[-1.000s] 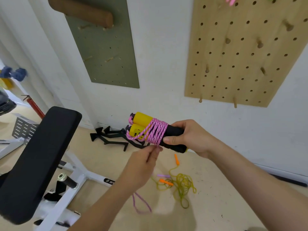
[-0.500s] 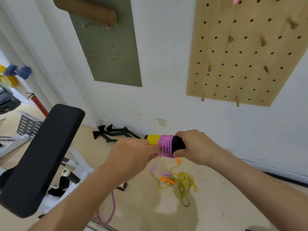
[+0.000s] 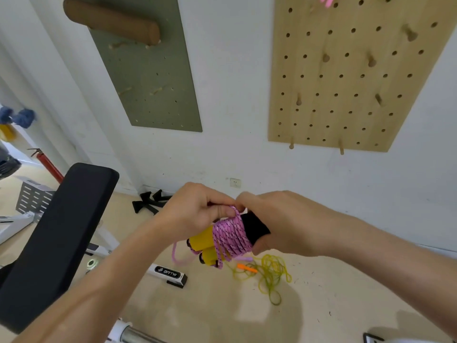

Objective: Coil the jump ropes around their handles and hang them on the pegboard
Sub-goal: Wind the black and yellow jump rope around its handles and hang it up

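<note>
The pink jump rope [image 3: 231,237] is wound in several turns around its two yellow-and-black handles [image 3: 201,241], held side by side in front of me. My right hand [image 3: 279,224] grips the black ends of the handles. My left hand [image 3: 197,211] pinches the pink cord at the top of the coil, fingertips meeting those of the right hand. A short loose loop of pink cord [image 3: 176,256] hangs below the handles. A wooden pegboard [image 3: 346,78] with several pegs hangs on the wall above right. A second, yellow-green rope [image 3: 269,273] with orange handles lies tangled on the floor.
A black padded weight bench [image 3: 57,233] on a white frame stands at the left. A green pegboard [image 3: 148,78] with a brown roller hangs on the wall at upper left. Black stands [image 3: 148,201] lie by the wall. Pink items hang at the wooden board's top edge.
The left hand has gone from under the handles, around them, to the top of the coil, adding turns. The trailing pink cord is much shorter. The handles now tilt down to the left.
</note>
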